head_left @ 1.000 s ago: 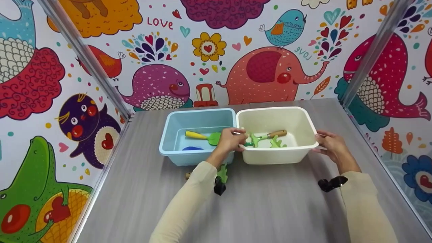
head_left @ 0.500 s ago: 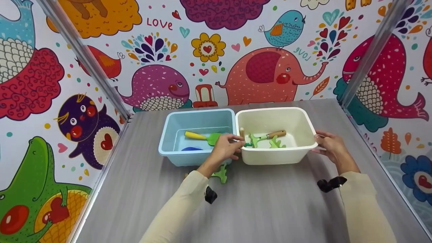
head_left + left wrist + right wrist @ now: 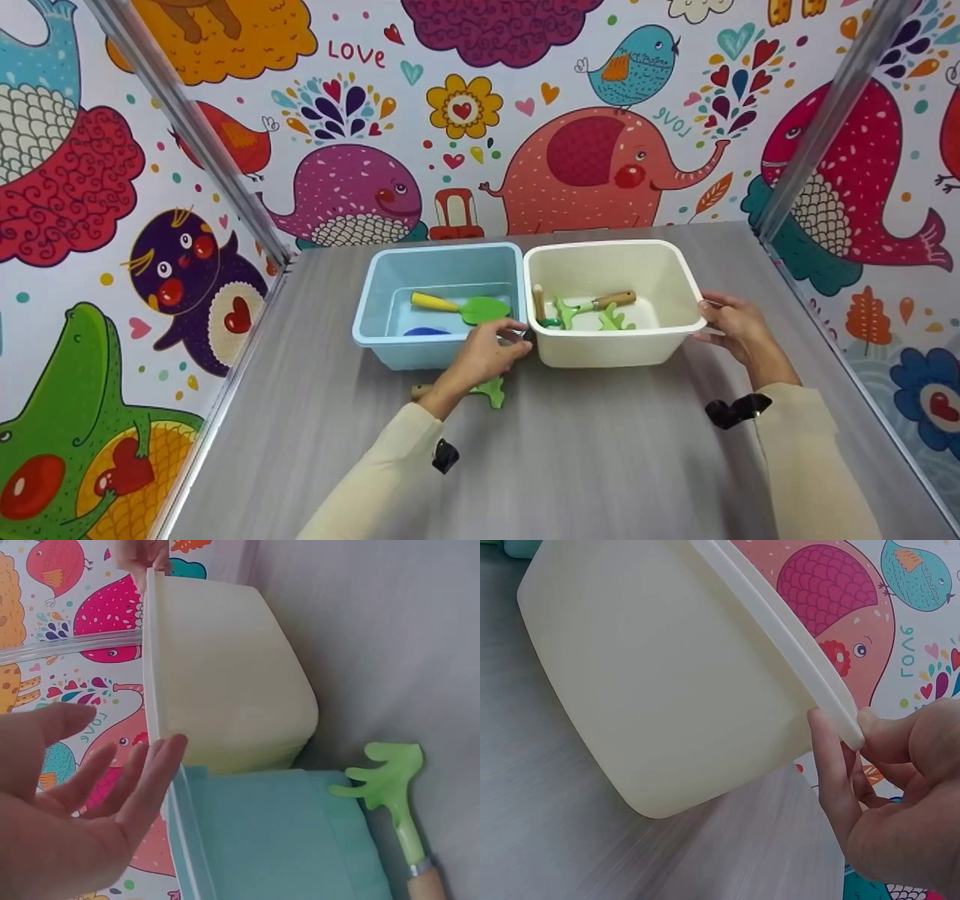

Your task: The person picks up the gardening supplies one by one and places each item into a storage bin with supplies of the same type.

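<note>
My right hand (image 3: 742, 326) pinches the right front corner of the white bin (image 3: 611, 349); in the right wrist view the thumb and fingers hold its rim (image 3: 810, 682). My left hand (image 3: 487, 352) is at the front right corner of the light blue bin (image 3: 412, 352), fingers loosely spread and holding nothing. Whether a fingertip touches the rim, I cannot tell. Inside the white bin lie a green toy rake with a wooden handle (image 3: 581, 306), another green rake head (image 3: 615, 319), and a wooden-handled tool (image 3: 538, 304) with a dark green end.
The blue bin holds a green toy shovel (image 3: 484, 309) with a yellow handle and a blue piece (image 3: 426, 331). On the grey table (image 3: 600, 450), another green rake (image 3: 394, 780) lies before the blue bin, partly behind my left arm. A patterned wall (image 3: 465, 172) stands behind.
My left hand has let go of the wooden-handled tool at the white bin's left end and moved down and left, its fingers loosening. The right hand stays on the rim.
</note>
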`<action>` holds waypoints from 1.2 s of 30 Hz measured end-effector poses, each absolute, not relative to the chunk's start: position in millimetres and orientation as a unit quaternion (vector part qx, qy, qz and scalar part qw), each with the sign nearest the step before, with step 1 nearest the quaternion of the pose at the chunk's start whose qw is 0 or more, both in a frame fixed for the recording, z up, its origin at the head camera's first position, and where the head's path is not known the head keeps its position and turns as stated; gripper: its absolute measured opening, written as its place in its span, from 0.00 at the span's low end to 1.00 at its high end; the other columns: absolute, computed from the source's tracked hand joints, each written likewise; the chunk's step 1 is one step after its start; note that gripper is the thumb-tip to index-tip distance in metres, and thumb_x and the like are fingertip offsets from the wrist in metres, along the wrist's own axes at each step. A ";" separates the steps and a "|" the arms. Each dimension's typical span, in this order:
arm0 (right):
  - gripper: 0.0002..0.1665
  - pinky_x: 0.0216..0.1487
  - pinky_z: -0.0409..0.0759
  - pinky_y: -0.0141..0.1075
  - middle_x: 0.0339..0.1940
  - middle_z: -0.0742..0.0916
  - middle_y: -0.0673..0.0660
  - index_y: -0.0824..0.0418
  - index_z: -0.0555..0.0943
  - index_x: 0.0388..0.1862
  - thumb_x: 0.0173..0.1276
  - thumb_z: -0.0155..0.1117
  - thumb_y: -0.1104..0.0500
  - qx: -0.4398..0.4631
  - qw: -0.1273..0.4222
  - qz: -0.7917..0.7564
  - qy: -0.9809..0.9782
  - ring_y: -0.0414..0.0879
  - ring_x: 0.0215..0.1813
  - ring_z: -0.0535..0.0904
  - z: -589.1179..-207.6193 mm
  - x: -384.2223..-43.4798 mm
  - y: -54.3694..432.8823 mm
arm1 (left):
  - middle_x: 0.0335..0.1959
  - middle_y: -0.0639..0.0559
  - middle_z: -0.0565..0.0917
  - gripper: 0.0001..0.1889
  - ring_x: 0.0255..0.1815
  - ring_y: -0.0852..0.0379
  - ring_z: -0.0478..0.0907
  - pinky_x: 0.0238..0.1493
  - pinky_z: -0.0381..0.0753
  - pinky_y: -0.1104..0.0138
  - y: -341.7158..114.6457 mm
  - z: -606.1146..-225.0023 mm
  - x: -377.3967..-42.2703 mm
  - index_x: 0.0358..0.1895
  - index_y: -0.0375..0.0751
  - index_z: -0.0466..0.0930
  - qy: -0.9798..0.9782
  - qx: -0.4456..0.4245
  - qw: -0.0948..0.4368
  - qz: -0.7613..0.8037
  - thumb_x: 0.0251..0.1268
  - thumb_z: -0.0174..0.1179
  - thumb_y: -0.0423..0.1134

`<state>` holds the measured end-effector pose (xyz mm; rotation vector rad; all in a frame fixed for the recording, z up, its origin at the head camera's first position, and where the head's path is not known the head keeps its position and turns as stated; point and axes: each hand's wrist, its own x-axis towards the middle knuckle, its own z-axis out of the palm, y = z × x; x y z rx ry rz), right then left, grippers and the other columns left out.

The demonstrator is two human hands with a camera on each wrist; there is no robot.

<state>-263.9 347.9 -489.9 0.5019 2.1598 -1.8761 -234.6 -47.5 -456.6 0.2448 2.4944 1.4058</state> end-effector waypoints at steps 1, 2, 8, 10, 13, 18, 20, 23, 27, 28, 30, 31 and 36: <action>0.38 0.49 0.85 0.29 0.79 0.62 0.68 0.62 0.53 0.81 0.80 0.51 0.53 0.170 0.118 -0.640 0.740 0.36 0.46 0.80 -490.1 -264.0 348.0 | 0.53 0.42 0.85 0.18 0.43 0.49 0.84 0.40 0.86 0.63 -49.6 -458.0 -233.2 0.59 0.41 0.81 0.863 0.093 0.134 0.478 0.68 0.64 0.40; 0.38 0.49 0.85 0.29 0.80 0.61 0.67 0.61 0.53 0.81 0.80 0.51 0.52 0.172 0.119 -0.639 0.740 0.36 0.47 0.80 -490.0 -263.9 347.9 | 0.53 0.41 0.85 0.18 0.46 0.48 0.84 0.43 0.86 0.62 -51.5 -459.5 -231.9 0.60 0.40 0.80 0.865 0.102 0.133 0.472 0.68 0.64 0.40; 0.39 0.51 0.84 0.29 0.80 0.61 0.65 0.59 0.53 0.82 0.79 0.53 0.50 0.175 0.126 -0.638 0.739 0.38 0.50 0.80 -490.0 -264.4 348.9 | 0.56 0.41 0.84 0.19 0.55 0.44 0.83 0.55 0.84 0.55 -60.9 -467.3 -225.4 0.60 0.40 0.80 0.866 0.133 0.126 0.465 0.69 0.63 0.39; 0.38 0.51 0.85 0.29 0.80 0.62 0.65 0.59 0.53 0.82 0.79 0.52 0.50 0.175 0.129 -0.641 0.736 0.38 0.50 0.80 -489.8 -264.9 349.4 | 0.57 0.40 0.84 0.19 0.55 0.43 0.83 0.56 0.84 0.55 -64.0 -470.6 -224.0 0.60 0.38 0.80 0.866 0.143 0.120 0.464 0.68 0.64 0.38; 0.38 0.51 0.85 0.29 0.80 0.61 0.64 0.58 0.53 0.82 0.79 0.52 0.51 0.180 0.134 -0.644 0.731 0.38 0.50 0.80 -489.5 -265.8 349.5 | 0.57 0.37 0.84 0.19 0.56 0.40 0.82 0.58 0.83 0.52 -68.9 -474.7 -221.8 0.59 0.35 0.79 0.867 0.155 0.112 0.460 0.68 0.64 0.36; 0.39 0.51 0.84 0.29 0.81 0.60 0.64 0.58 0.52 0.82 0.79 0.53 0.51 0.182 0.138 -0.647 0.728 0.40 0.53 0.79 -489.2 -266.3 349.4 | 0.56 0.34 0.83 0.18 0.56 0.37 0.82 0.59 0.81 0.48 -78.7 -479.9 -218.5 0.59 0.33 0.79 0.867 0.170 0.103 0.458 0.68 0.63 0.35; 0.38 0.51 0.84 0.29 0.81 0.60 0.65 0.58 0.53 0.82 0.79 0.52 0.51 0.180 0.136 -0.644 0.731 0.40 0.52 0.79 -489.4 -266.1 349.3 | 0.55 0.34 0.83 0.18 0.55 0.37 0.82 0.59 0.81 0.48 -82.5 -482.1 -217.3 0.59 0.33 0.79 0.867 0.172 0.100 0.458 0.68 0.62 0.34; 0.38 0.50 0.85 0.30 0.80 0.61 0.66 0.59 0.53 0.82 0.80 0.51 0.51 0.175 0.130 -0.641 0.736 0.38 0.49 0.80 -490.8 -265.6 349.8 | 0.54 0.35 0.84 0.17 0.54 0.38 0.83 0.58 0.82 0.49 -87.8 -486.0 -216.2 0.58 0.32 0.79 0.870 0.175 0.094 0.452 0.69 0.62 0.33; 0.38 0.48 0.85 0.30 0.80 0.60 0.68 0.61 0.52 0.81 0.80 0.51 0.52 0.164 0.124 -0.643 0.738 0.34 0.45 0.81 -492.3 -264.6 350.2 | 0.53 0.35 0.84 0.16 0.54 0.40 0.83 0.58 0.81 0.48 -94.4 -492.6 -214.4 0.57 0.32 0.80 0.882 0.178 0.082 0.429 0.69 0.62 0.34; 0.38 0.48 0.86 0.30 0.80 0.60 0.68 0.62 0.52 0.81 0.80 0.51 0.52 0.161 0.124 -0.644 0.737 0.34 0.45 0.81 -492.4 -264.4 350.4 | 0.53 0.35 0.84 0.16 0.55 0.41 0.83 0.59 0.80 0.48 -96.0 -494.2 -213.7 0.57 0.32 0.80 0.886 0.178 0.078 0.421 0.68 0.62 0.34; 0.39 0.48 0.86 0.30 0.80 0.59 0.69 0.62 0.51 0.81 0.80 0.51 0.52 0.155 0.124 -0.648 0.735 0.34 0.45 0.81 -492.2 -264.2 350.6 | 0.53 0.36 0.84 0.16 0.55 0.43 0.82 0.59 0.80 0.49 -99.1 -497.8 -212.5 0.57 0.33 0.80 0.893 0.179 0.073 0.406 0.68 0.63 0.35; 0.39 0.48 0.86 0.29 0.80 0.59 0.69 0.63 0.51 0.81 0.80 0.51 0.53 0.154 0.125 -0.649 0.735 0.34 0.46 0.81 -492.0 -264.3 350.5 | 0.53 0.37 0.84 0.16 0.56 0.43 0.82 0.59 0.80 0.49 -100.7 -499.5 -212.0 0.57 0.33 0.81 0.896 0.180 0.068 0.399 0.68 0.63 0.35; 0.39 0.48 0.86 0.30 0.80 0.59 0.68 0.62 0.50 0.82 0.80 0.51 0.52 0.158 0.131 -0.651 0.731 0.35 0.46 0.81 -489.7 -265.2 350.3 | 0.53 0.39 0.85 0.16 0.56 0.44 0.81 0.59 0.80 0.49 -108.5 -509.1 -210.4 0.56 0.33 0.81 0.904 0.174 0.054 0.386 0.67 0.64 0.34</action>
